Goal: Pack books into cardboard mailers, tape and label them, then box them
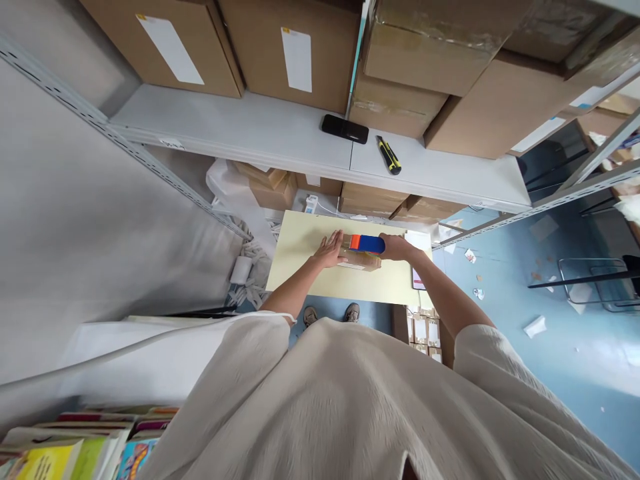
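Observation:
A small cardboard box (361,261) lies on the pale yellow table (310,230). My left hand (330,250) rests flat on the box's left end, its fingers stretched out and spread. On the right, my right hand (395,247) is wrapped round a blue and orange tape dispenser (369,244). The dispenser sits over the top of the box, partly covering it. How the fingers close round its handle is partly hidden.
On the grey shelf (280,137) above the table lie a black phone (345,129) and a yellow utility knife (389,155). Large cardboard boxes (295,53) stand behind them. A tablet (418,279) lies at the table's right edge, with small boxes (421,330) below.

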The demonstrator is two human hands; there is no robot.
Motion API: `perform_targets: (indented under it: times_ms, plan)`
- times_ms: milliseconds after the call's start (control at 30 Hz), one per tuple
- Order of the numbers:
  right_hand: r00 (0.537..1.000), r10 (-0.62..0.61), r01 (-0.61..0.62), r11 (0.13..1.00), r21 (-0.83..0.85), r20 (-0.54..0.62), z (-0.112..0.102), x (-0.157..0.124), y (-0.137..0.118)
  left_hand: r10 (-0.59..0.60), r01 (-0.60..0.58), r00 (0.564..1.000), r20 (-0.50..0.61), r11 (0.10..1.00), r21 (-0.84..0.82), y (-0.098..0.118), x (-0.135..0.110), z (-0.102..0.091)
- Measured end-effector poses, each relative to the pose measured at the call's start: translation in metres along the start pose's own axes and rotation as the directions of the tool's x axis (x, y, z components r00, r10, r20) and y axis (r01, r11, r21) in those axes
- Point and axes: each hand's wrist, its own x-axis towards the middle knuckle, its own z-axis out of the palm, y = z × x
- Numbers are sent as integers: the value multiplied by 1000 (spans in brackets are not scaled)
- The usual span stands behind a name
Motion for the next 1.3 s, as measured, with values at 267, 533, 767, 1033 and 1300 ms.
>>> perform_targets:
  times_ms: [267,533,767,1033,1300]
  plan:
    - [997,23,-20,999,-47,69,-8,-12,33,-31,28,998,51,998,55,0,0,-5]
    - [987,148,-143,986,-86,59,12,-59,163,-64,59,995,79,996,68,-3,3,-6]
    - [992,107,-104,994,-38,68,48,-52,198,-116,100,987,111,986,135,-1,3,-10]
    - [993,93,-95,995,14,76,76,-31,202,-162,138,978,129,974,179,9,2,-17]
    - [985,130,-131,991,0,117,92,-17,184,-190,164,972,140,971,177,17,1,-22]
